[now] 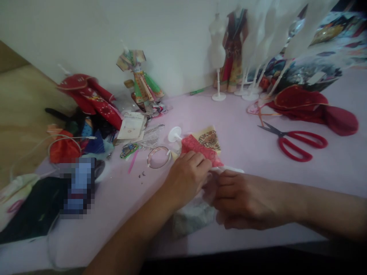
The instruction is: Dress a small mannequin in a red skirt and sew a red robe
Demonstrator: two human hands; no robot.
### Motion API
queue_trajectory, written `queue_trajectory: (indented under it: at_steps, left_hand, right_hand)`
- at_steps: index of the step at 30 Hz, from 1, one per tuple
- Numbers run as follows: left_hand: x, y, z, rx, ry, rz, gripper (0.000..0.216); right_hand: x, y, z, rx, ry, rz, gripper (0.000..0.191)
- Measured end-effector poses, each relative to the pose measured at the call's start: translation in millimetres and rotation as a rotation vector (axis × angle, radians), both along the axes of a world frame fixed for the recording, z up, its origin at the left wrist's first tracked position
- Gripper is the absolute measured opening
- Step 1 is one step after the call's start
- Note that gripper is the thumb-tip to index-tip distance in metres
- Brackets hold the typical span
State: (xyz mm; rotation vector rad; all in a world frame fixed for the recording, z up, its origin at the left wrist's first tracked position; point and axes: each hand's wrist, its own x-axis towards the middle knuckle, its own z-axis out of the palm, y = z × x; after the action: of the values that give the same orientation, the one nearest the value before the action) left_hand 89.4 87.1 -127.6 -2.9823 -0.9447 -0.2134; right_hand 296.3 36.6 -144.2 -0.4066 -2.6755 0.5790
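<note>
Head view: 2 hands at a piece of pink lace (199, 150) on a lilac surface (241, 109).
Fingers of the left hand (186, 177) are closed on the lace's near edge; the right hand (246, 200) is curled shut just beside it, with what it grips hidden, and a white plastic strip (229, 169) lies along its upper fingers. The lace overlaps a patterned beige paper (208, 138), near a white plastic stand base (174, 134). A crumpled translucent plastic bag (193, 220) lies beneath the hands, a wire hoop (158, 157) to the left, and red-handled scissors (295, 141) well apart to the right.
</note>
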Motion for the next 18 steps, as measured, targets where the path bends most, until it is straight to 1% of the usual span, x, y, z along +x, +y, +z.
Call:
queue_trajectory:
  at_steps: [5, 10, 18]
  left_hand:
    - [-3.4, 0.4, 5.7, -0.031, 0.055, -0.026, 0.016]
    - [-8.9, 3.0, 10.1, -0.05, 0.11, -0.01, 0.014]
    - [-11.4, 6.2, 4.4, -0.039, 0.108, 0.023, 0.016]
  right_hand:
    - [0.3, 0.8, 1.9, -0.038, -0.002, -0.007, 0.021]
    - [1.2, 0.1, 2.8, -0.075, -0.009, -0.005, 0.022]
    - [4.2, 1.5, -0.2, -0.049, 0.022, -0.03, 0.024]
